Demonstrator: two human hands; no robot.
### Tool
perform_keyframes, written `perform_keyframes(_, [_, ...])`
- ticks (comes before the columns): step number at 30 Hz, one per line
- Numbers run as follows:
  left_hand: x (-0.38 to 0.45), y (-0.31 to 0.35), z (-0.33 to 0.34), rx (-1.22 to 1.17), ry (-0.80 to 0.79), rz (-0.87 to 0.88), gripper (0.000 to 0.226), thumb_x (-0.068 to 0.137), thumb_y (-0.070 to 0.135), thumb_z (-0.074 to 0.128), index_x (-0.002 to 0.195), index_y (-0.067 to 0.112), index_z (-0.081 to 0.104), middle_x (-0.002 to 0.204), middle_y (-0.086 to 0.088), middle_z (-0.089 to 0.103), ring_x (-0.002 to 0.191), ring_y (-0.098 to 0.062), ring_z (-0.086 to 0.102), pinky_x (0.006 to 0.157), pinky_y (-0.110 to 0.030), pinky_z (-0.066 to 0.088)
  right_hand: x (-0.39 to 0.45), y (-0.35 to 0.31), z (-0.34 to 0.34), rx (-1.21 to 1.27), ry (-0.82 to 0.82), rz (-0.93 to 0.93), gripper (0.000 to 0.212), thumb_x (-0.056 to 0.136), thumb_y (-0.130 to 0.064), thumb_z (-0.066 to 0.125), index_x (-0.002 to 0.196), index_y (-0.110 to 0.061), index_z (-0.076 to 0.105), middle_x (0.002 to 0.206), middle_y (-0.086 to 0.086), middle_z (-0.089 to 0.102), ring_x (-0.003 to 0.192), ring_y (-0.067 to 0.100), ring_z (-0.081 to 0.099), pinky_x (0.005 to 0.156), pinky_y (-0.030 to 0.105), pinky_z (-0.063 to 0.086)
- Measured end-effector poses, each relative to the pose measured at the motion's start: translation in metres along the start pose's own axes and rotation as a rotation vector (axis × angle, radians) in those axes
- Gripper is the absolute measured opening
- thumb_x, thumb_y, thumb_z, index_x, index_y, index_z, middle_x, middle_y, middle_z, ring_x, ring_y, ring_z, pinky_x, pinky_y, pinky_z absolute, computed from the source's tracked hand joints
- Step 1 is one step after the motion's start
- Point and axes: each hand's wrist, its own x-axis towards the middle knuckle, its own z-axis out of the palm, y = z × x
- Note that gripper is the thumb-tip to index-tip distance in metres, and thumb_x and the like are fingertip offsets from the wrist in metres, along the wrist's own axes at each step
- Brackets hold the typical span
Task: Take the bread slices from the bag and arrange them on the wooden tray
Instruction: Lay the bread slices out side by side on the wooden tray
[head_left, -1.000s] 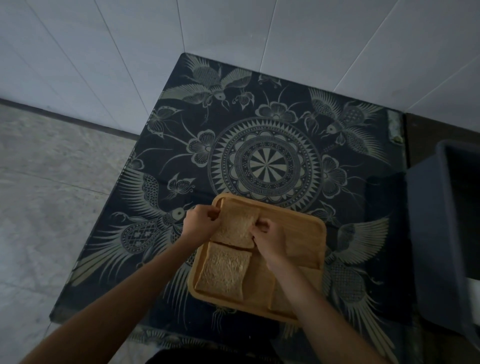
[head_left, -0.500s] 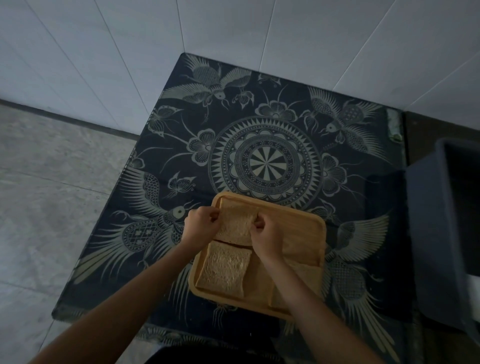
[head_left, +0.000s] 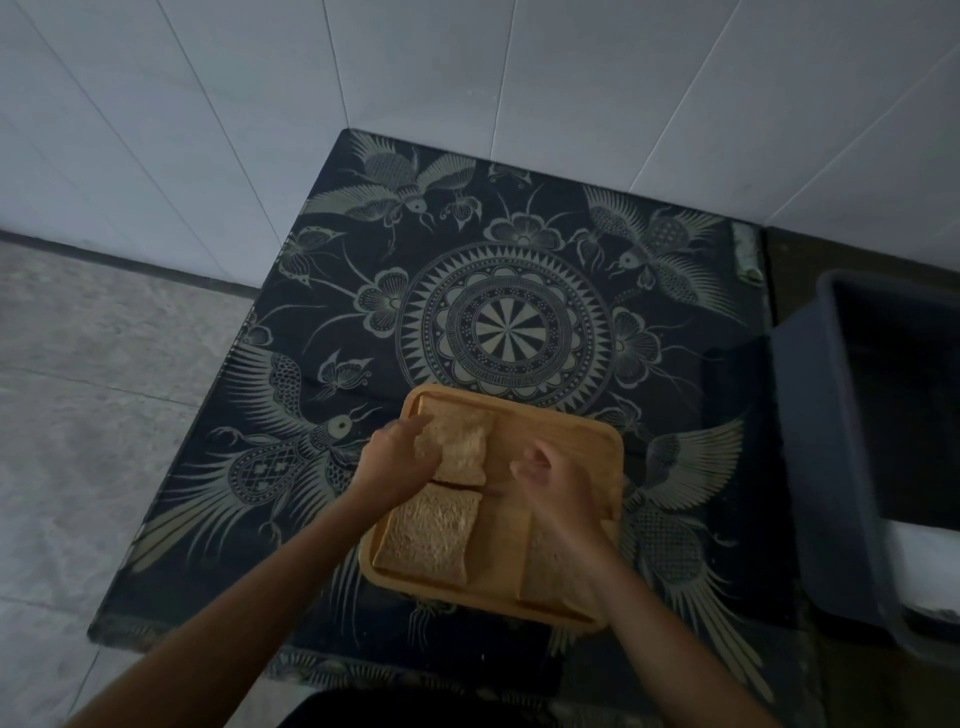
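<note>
Centre-frame table (head_left: 363, 291): dark, bird-patterned, carrying everything.
Wooden tray (head_left: 566, 441): one, lower centre.
Bread slices: three, flat on the tray: upper-left slice (head_left: 462, 441), lower-left slice (head_left: 428, 538), lower-right slice (head_left: 550, 566) (partly under the forearm).
Left hand (head_left: 397, 457): fingers loosely on the upper-left slice's edge.
Right hand (head_left: 556, 480): apart, holding nothing.
Advice: square that slice gently; avoid overlap.
Bag: unseen.
</note>
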Motion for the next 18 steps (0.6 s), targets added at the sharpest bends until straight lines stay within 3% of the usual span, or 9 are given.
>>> perform_keyframes(4, [-0.018,0.014,0.013,-0.063,-0.038,0.050,0.051,0.091,0.030,0.068,0.140,0.023,0.056,0.121,-0.003,0.069,0.101,-0.015,0.067,0.087,-0.031,0.054,-0.018,0.019,-0.024,-0.001,0.040,-0.015,0.056,0.097,-0.031,0.067,0.147,-0.014,0.052,0.139,0.000,0.063,0.118,0.008,0.061,0.088,0.015,0.044])
perform_keyframes(9, [-0.039,0.031,0.038,-0.185,-0.193,0.007,0.039,0.090,0.035,0.068,0.129,0.029,0.063,0.099,0.018,0.066,0.087,0.007,0.063,0.066,-0.011,0.047,-0.041,0.051,-0.048,0.055,0.123,0.060,0.049,0.095,-0.034,0.069,0.140,-0.016,0.058,0.133,-0.002,0.064,0.106,0.004,0.059,0.086,0.020,0.044])
perform_keyframes(12, [-0.047,0.036,0.059,-0.251,-0.263,-0.058,0.030,0.091,0.032,0.068,0.120,0.029,0.066,0.099,0.018,0.066,0.093,-0.001,0.064,0.073,-0.018,0.051,-0.055,0.071,-0.055,0.083,0.165,0.135,0.046,0.094,-0.029,0.070,0.136,-0.013,0.060,0.124,0.000,0.066,0.103,0.008,0.061,0.087,0.024,0.046])
perform_keyframes(16, [-0.059,0.037,0.088,-0.250,-0.331,-0.122,0.039,0.090,0.028,0.071,0.127,0.016,0.064,0.113,0.000,0.069,0.103,-0.013,0.065,0.086,-0.029,0.053,-0.073,0.092,-0.058,0.139,0.179,0.224,0.039,0.094,-0.031,0.070,0.129,-0.016,0.062,0.113,-0.003,0.069,0.101,0.013,0.067,0.087,0.033,0.056])
perform_keyframes(18, [-0.065,0.038,0.100,-0.244,-0.350,-0.136,0.039,0.089,0.026,0.072,0.125,0.013,0.064,0.113,-0.003,0.070,0.103,-0.016,0.066,0.089,-0.032,0.054,-0.079,0.099,-0.058,0.134,0.174,0.259,0.034,0.093,-0.033,0.070,0.123,-0.019,0.064,0.109,-0.006,0.070,0.093,0.005,0.065,0.079,0.027,0.054])
